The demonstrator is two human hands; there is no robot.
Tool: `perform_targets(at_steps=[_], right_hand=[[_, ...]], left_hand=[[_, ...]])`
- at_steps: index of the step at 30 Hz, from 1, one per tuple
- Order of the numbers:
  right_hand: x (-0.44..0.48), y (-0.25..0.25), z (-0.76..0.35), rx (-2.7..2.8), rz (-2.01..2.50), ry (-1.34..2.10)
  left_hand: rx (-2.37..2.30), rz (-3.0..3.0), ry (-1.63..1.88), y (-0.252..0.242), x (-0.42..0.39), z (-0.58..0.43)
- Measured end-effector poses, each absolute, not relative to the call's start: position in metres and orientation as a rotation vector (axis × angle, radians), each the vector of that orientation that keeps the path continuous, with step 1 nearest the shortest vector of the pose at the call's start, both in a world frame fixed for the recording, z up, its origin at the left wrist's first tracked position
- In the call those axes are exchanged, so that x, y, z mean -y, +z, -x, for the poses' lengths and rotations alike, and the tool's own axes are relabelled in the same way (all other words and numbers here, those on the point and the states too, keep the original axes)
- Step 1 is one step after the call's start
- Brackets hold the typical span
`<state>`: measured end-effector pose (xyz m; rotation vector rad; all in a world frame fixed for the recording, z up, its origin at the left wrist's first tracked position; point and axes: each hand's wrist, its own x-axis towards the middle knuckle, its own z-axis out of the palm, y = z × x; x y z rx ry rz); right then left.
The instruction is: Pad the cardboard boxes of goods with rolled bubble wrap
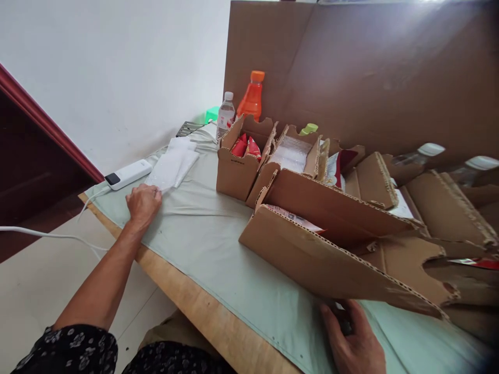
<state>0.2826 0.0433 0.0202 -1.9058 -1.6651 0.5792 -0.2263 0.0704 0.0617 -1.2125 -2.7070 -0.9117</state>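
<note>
My left hand (144, 203) is closed on the near end of a white bubble wrap bag (167, 169), one of a few lying flat and overlapping on the pale green cloth. A white power bank (128, 174) with a dark display and a cable plugged in lies just beyond that hand. My right hand (356, 340) rests at the front of a long cardboard box (312, 259), thumb and forefinger apart, their tips close to its lower edge. Whether they touch the box I cannot tell. Inside this box lies a printed packet (294, 217).
Behind stand several cardboard bins; one holds red packets (245, 147), another folded bubble wrap (290, 153). A clear water bottle (225, 117) and an orange bottle (251, 98) stand behind them, before a tall cardboard panel (351, 67). The wooden table edge (187, 288) runs along my side.
</note>
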Motion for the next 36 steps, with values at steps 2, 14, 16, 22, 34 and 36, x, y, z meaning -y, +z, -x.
perform_targets(at_steps=[2,14,16,22,34,36], right_hand=[[-0.042,0.023,-0.28,1.651,1.911,0.568],[0.02,0.068,-0.255,1.668,1.765,0.432],[0.036,0.067,-0.254,1.673,1.679,0.624],[0.048,0.058,-0.243,1.59,1.506,1.172],[-0.006,0.076,-0.306,1.718,1.699,0.568],[-0.019,0.08,-0.292,1.758,1.623,0.613]], left_hand=[[2.671,1.196,-0.973,0.073,-0.062,0.226],[2.514,1.929,-1.794,0.093,0.037,0.06],[2.533,2.13,-1.918,0.086,0.045,0.021],[2.301,3.032,-2.063,0.083,0.065,-0.044],[2.38,2.023,-1.747,0.068,-0.02,0.052],[2.368,2.119,-1.869,0.065,-0.042,0.05]])
